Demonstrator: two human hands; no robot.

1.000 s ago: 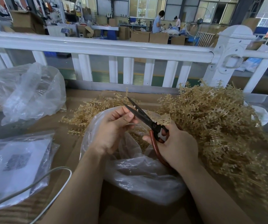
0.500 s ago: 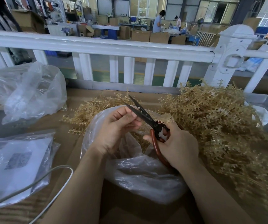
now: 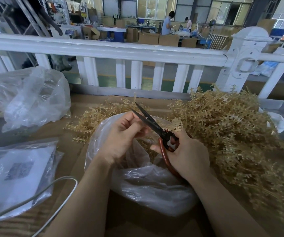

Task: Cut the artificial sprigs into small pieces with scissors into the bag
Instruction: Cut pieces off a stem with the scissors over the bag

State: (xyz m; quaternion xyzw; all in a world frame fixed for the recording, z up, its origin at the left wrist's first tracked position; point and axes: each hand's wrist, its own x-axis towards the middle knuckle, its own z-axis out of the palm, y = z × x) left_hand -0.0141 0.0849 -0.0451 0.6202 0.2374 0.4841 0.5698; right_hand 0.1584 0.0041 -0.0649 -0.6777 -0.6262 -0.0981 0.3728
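Two hands work over the clear plastic bag [image 3: 155, 187]: right hand [image 3: 187, 156] grips red-handled scissors [image 3: 156, 129], left hand [image 3: 122, 137] pinches something hidden

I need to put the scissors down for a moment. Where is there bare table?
Bare cardboard table shows between the flat packet on the left and the open bag in the middle, and nearer you below that bag. The right side is buried under the sprig pile; a crumpled bag fills the far left.
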